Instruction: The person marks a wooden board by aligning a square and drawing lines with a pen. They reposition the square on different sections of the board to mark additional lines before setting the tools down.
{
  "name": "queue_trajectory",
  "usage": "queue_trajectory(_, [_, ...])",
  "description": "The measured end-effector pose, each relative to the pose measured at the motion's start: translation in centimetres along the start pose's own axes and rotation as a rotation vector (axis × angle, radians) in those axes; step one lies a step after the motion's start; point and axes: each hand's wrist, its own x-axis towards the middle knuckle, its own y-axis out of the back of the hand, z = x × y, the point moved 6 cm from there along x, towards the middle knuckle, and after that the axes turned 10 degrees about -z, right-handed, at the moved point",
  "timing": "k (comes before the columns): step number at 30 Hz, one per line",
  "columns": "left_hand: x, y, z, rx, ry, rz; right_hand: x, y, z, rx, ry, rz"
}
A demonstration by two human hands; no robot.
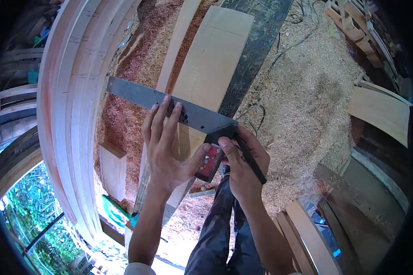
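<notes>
A try square with a grey metal blade and a dark stock with a speckled red face lies across a pale wooden board. My left hand has its fingers on the blade and its thumb against the stock, holding the square. On the other side, my right hand is closed, its thumb at the stock's upper corner. A black pencil-like stick runs through its fingers, pointing up toward the blade's end. The board's lower part is partly hidden beneath the square and hands.
Long curved timbers stand stacked on the left. A dark plank supports the board, with a narrow strip alongside. Wood shavings cover the floor, where a black cable lies. Cut boards rest at lower right.
</notes>
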Motion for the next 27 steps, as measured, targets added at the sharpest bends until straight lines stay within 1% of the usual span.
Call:
queue_trajectory(3, [0.0, 0.1, 0.1, 0.007, 0.006, -0.004, 0.1, -0.1, -0.1, -0.004, 0.008, -0.004])
queue_trajectory(6, [0.0, -0.2, -0.2, 0.002, 0.021, -0.012, 0.0, 0.0, 0.0, 0.061, 0.015, -0.001])
queue_trajectory(8, [0.0, -0.2, -0.6, 0.002, 0.033, -0.008, 0.0, 0.1, 0.2, 0.024, -0.052, -0.027])
queue_trajectory(12, [0.0, 0.1, -0.2, -0.018, 0.026, -0.009, -0.2, -0.1, 0.1, 0.084, -0.049, -0.017])
queue_trajectory(14, [0.0, 0.0, -0.3, -0.064, 0.032, -0.013, -0.2, -0.1, 0.2, 0.116, -0.120, 0.006])
queue_trajectory(15, [0.0, 0.1, -0.3, -0.072, 0.021, 0.001, -0.1, 0.0, 0.5, 0.114, -0.119, 0.003])
queue_trajectory(17, [0.0, 0.0, -0.4, -0.081, 0.022, 0.001, 0.0, 0.5, 0.3, -0.022, 0.012, 0.001])
queue_trajectory(18, [-0.1, 0.0, -0.5, -0.088, 0.021, -0.001, 0.1, 0.7, 0.1, -0.028, 0.010, -0.002])
queue_trajectory(20, [-0.1, 0.3, -0.3, -0.084, 0.030, 0.002, 0.4, 2.1, -0.7, -0.044, 0.048, 0.144])
queue_trajectory(22, [0.0, 0.4, -0.3, -0.081, 0.038, 0.009, 1.1, 2.7, -1.6, -0.037, 0.088, 0.126])
queue_trajectory(24, [0.0, 0.5, -0.2, -0.080, 0.018, 0.014, 1.7, 2.3, -2.0, -0.041, 0.016, 0.006])
queue_trajectory(27, [0.0, 0.5, -0.3, -0.104, 0.021, 0.003, 1.4, 1.8, -2.0, -0.052, 0.012, -0.024])
